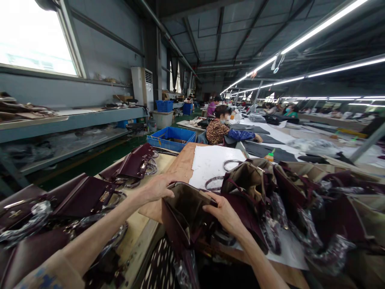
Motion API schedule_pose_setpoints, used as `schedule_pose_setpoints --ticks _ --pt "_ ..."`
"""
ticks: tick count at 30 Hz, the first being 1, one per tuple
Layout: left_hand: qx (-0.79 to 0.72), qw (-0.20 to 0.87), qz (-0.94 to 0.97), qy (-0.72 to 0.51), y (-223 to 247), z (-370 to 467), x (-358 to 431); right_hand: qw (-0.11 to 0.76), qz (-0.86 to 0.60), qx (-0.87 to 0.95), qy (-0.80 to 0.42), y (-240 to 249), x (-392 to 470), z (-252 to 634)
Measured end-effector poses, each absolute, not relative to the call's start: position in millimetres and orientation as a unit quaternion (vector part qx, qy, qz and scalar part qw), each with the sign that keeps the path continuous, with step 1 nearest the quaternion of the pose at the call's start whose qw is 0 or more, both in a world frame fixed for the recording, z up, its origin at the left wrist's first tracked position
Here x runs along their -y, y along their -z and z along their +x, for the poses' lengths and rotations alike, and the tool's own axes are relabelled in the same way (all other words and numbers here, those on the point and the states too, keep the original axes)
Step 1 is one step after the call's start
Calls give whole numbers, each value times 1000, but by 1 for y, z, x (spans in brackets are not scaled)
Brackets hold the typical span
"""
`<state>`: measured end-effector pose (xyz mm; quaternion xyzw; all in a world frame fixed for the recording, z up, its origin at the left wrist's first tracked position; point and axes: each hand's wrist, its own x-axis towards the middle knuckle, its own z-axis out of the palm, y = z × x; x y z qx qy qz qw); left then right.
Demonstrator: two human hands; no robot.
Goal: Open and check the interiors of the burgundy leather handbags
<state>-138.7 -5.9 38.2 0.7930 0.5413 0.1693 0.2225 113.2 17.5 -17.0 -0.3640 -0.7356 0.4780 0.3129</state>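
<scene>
A dark burgundy handbag point(176, 224) stands at the table edge before me, its mouth spread wide and the brown lining showing. My left hand point(158, 188) grips the bag's upper left rim, with the thumb at the inside edge. On the opposite rim, my right hand point(221, 210) is closed with the thumb inside the bag and the fingers outside. A plastic-wrapped strap or handle point(184, 273) hangs from its lower front. Close by on the right is another open burgundy handbag point(246, 180) with beige lining.
More burgundy handbags point(82, 198) lie on the left, several others crowd the right. White paper point(215, 158) covers part of the board ahead. Beyond are a blue crate point(171, 134), a green-capped bottle point(270, 155) and a seated co-worker point(218, 130). A long shelf point(75, 118) lines the left wall.
</scene>
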Motion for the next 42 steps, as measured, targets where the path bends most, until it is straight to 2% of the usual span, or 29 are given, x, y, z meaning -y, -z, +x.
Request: schedule_pose_setpoints --ticks 3,8,14,19,30,42 --pt "-565 91 808 -141 -40 -129 9 312 -376 740 -462 22 -16 113" --pt "-574 31 803 -157 -42 -109 12 311 -380 745 -452 25 -16 116" --pt "-464 54 857 -219 -23 -71 15 340 -331 762 -441 28 -16 117" --pt "-488 2 843 -225 -8 -67 13 338 -369 759 -417 31 -15 116" --pt "-526 -40 835 -156 -8 -58 19 345 -376 752 -417 32 -14 116" --pt "-442 41 882 -156 0 -65 27 347 -276 683 -581 37 -26 113"
